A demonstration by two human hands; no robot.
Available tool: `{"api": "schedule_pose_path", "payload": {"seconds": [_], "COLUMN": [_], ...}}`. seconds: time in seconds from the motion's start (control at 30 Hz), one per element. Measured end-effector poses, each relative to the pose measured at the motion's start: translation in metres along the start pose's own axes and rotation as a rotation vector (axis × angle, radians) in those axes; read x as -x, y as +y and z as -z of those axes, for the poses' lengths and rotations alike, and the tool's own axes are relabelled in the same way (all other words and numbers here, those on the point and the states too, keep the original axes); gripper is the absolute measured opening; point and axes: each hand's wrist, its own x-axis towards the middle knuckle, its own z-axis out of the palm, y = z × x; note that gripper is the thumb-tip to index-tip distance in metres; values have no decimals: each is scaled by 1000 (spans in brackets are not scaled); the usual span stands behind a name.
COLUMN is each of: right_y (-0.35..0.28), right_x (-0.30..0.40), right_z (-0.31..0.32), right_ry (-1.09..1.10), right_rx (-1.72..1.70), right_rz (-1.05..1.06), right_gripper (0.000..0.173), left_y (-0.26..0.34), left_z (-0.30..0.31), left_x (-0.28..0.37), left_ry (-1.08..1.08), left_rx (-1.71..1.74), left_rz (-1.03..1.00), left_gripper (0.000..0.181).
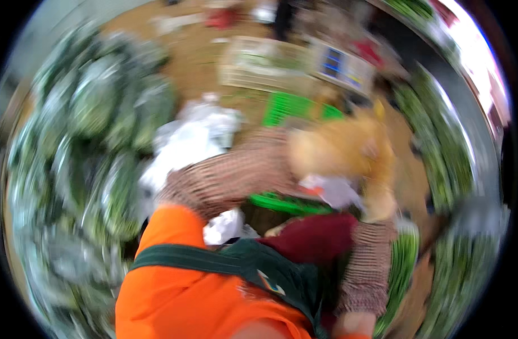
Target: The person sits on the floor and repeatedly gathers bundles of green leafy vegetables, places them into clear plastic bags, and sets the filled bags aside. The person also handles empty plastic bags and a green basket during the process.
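Observation:
Motion blur covers both hands, which wear yellowish gloves below brown knitted sleeves. My left hand (337, 146) reaches across to the right, its fingers close to those of my right hand (379, 201). Just beneath them is a white, thin sheet or bag (337, 193) with a red mark; whether either hand grips it is too blurred to tell. A bright green plastic basket (288, 108) lies behind my left forearm, and a green rim (290, 204) shows below that forearm. A bundle of thin green stalks (401, 262) rests beside my right forearm.
Many leafy vegetables in clear bags (96, 101) are piled at the left. White plastic bags (191, 137) lie beside that pile. Farther off are a beige crate (265, 80) and a white box with blue marks (343, 63). Long green vegetable bundles (441, 140) line the right side.

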Motion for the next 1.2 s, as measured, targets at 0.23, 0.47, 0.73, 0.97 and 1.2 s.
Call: {"api": "schedule_pose_path", "payload": {"seconds": [0.23,0.47,0.73,0.97,1.2], "right_y": [79,79,119,-22,-104], "right_x": [68,134,144,272,348], "right_z": [104,59,32,47,88], "right_ry": [-457,-210,-287,528,580], "right_rx": [261,192,152,-195,-145], "right_rz": [-276,-392,-980,-811,-1201], "right_gripper": [54,32,111,33,23], "left_y": [-31,-94,-93,140,271], "left_z": [158,-1,-44,-117,-290], "left_x": [11,130,47,50,26], "left_ry": [1148,148,-193,-436,-987], "left_rx": [-464,190,-140,340,2], "left_rz": [-665,315,155,-508,-1069], "left_gripper": [32,35,51,43,95]}}
